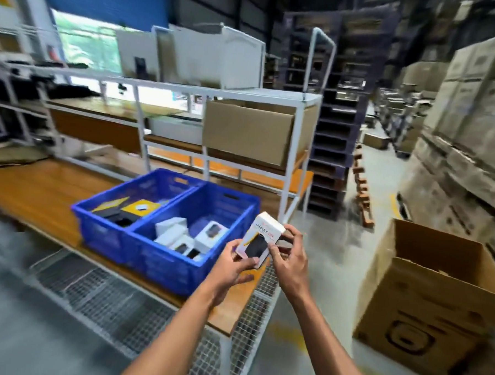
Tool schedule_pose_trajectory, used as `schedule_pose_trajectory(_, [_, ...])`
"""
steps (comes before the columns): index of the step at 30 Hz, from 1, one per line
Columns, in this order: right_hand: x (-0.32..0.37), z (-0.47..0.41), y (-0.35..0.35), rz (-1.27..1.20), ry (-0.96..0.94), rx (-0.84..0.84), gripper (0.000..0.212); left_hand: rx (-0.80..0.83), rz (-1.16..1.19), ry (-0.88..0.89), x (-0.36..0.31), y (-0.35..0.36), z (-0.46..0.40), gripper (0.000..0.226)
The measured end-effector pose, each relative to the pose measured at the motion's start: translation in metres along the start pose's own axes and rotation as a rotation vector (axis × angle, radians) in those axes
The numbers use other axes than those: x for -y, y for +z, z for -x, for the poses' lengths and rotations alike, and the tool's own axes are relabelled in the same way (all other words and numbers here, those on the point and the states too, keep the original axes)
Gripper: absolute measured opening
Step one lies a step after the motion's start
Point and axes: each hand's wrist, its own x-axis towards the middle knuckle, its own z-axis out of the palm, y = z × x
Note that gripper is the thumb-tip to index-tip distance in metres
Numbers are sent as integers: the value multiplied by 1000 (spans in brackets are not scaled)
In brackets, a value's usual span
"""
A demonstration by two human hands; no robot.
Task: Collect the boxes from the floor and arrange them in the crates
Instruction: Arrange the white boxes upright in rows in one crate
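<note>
Blue plastic crates, two of them side by side, sit on the wooden worktop (40, 185) near its right end, touching along their long walls. So the left blue crate (107, 208) has some flat yellow and black packs in it, and the right blue crate (196, 256) holds a loose pile of small white product boxes (181, 232), some lying flat, some tipped on edge. Both hands are up over the worktop's right corner, just beside the right crate, sharing one small white cardboard box with a dark device pictured on its front (262, 239). It's tilted, top end pointing up and away. The left hand (233, 269) is closed around the lower end from below, thumb on the front face, and the right hand (287, 255) pinches the right edge with its fingers curled behind it, so that box is in the air and not in either crate. Off to the right on the concrete floor stands a big open brown cardboard carton (423, 308), flaps up; can't see what's inside from here. Behind the crates a white metal shelf frame (287, 172) carries another brown cardboard carton (249, 130). Everything's a bit motion-blurred, so the box's lettering isn't really readable.
</note>
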Motion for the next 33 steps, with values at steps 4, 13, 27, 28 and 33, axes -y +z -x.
schedule_pose_trajectory(4, [18,-6,83,8,-34,75,45,-148,-79,64,-18,-80,8,45])
schedule_pose_trajectory(13, [7,-61,231,101,25,201,34,-389,-205,120,-48,-202,-18,41])
schedule_pose_trajectory(27, [-51,-144,318,589,70,479,64,-509,-739,-193,-56,-312,-127,29])
schedule_pose_trajectory(28, [-55,-146,321,589,69,492,65,-488,-731,-191,-55,-316,-133,25])
schedule_pose_trajectory(33, [-65,-153,332,582,26,418,55,-335,-734,-115,-61,-323,-152,17])
